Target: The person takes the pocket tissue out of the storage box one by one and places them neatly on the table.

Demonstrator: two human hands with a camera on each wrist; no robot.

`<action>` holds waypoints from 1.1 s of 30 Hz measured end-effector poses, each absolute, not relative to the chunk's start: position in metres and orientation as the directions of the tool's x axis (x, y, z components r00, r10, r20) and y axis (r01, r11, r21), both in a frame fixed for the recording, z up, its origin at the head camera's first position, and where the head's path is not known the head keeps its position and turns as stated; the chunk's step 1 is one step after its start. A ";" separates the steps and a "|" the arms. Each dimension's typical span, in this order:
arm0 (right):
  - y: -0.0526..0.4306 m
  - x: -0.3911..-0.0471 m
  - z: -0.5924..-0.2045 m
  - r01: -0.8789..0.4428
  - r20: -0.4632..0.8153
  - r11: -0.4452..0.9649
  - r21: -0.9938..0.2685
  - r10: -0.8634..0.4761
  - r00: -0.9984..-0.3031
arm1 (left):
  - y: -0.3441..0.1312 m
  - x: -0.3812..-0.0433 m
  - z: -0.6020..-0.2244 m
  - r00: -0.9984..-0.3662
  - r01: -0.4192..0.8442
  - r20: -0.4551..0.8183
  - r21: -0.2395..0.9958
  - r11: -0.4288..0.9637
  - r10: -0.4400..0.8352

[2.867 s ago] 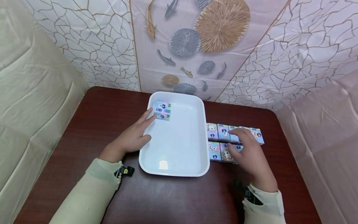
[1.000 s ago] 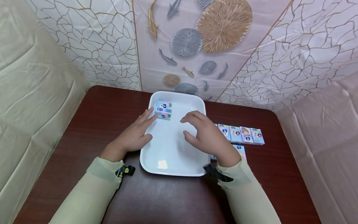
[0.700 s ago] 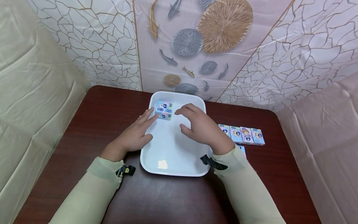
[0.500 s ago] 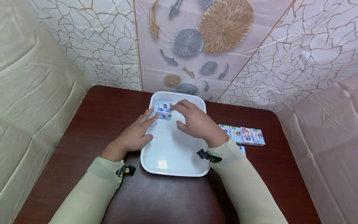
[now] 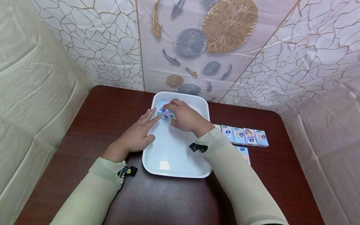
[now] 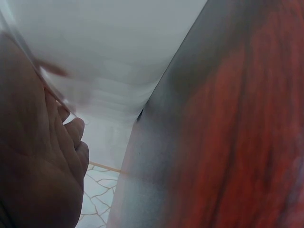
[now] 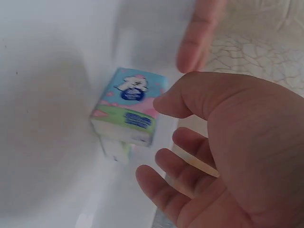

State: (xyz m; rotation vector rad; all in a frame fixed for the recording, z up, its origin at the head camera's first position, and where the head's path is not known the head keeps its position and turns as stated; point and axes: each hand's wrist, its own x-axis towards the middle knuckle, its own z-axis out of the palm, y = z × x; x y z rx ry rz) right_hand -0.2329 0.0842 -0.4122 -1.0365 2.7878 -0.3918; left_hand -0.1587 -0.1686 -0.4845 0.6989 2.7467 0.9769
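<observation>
A pale white tray (image 5: 171, 150) lies on the dark wooden table. Small pocket tissue packs (image 5: 165, 117), printed blue, pink and green, sit at its far left corner. My right hand (image 5: 185, 118) is over them, its fingers partly covering them. The right wrist view shows the upper tissue pack (image 7: 130, 102) with another below it; my thumb and fingers are spread beside it, thumb tip right at its edge. My left hand (image 5: 135, 135) lies across the tray's left rim, fingers straight and spread, fingertips close to the packs. In the left wrist view its palm (image 6: 38, 142) is beside the tray wall.
Right of the tray, two rows of tissue packs (image 5: 249, 137) lie on the table, partly hidden behind my right sleeve (image 5: 233, 168). A patterned cloth (image 5: 191, 75) hangs behind the table (image 5: 166, 200), with plain cloth at both sides.
My right hand has moved left from the rows of tissue packs, across the tray, to the packs in its far left corner. My left hand has stayed at the left rim.
</observation>
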 end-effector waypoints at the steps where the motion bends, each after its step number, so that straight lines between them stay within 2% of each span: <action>1: 0.082 -0.235 -0.414 -0.624 -0.042 0.727 -0.286 -0.660 -0.750 | -0.169 -0.159 -0.485 -0.880 0.381 0.024 0.631 0.676 0.474; 12: 0.062 -0.247 -0.429 -0.634 -0.054 0.747 -0.199 -0.654 -0.754 | -0.170 -0.160 -0.487 -0.863 0.433 0.088 0.636 0.639 0.497; 33: 0.050 -0.248 -0.426 -0.595 -0.099 0.787 -0.164 -0.613 -0.784 | -0.170 -0.160 -0.488 -0.870 0.416 0.070 0.635 0.651 0.488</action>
